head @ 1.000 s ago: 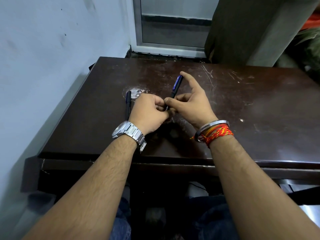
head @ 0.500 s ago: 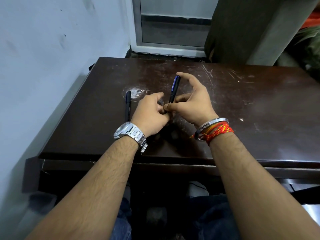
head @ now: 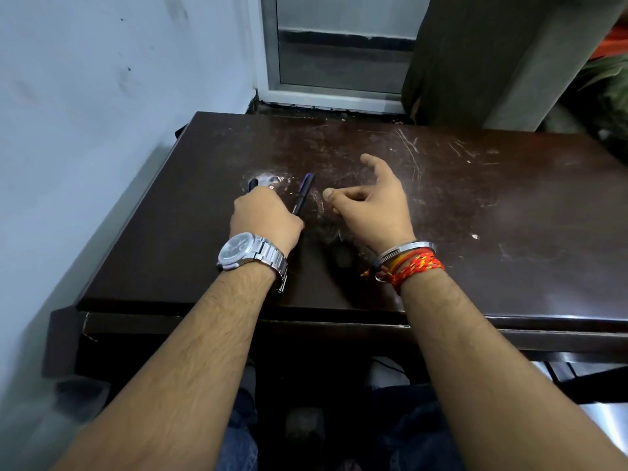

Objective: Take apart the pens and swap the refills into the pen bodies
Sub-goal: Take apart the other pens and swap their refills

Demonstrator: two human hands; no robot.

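Note:
A black pen with a blue clip [head: 303, 194] points away from me over the dark table [head: 475, 205]. Its near end runs into the thumb side of my left hand [head: 263, 217], which is closed around it, knuckles up. A second black pen [head: 253, 184] lies under that hand, and only its far tip shows past the knuckles. My right hand [head: 372, 202] hovers just right of the blue-clipped pen with loosely curled fingers, apart and holding nothing. No loose refill or pen part is visible.
A white wall [head: 85, 130] runs close along the table's left edge. Beyond the back edge are a window frame [head: 336, 93] and a dark curtain [head: 475, 62]. The tabletop is scratched, with a whitish patch [head: 272, 180] between the pens.
My right hand has let go of the blue-clipped pen and opened, moving right. My left hand has shifted left over the second pen, and the blue-clipped pen has dropped lower toward the table.

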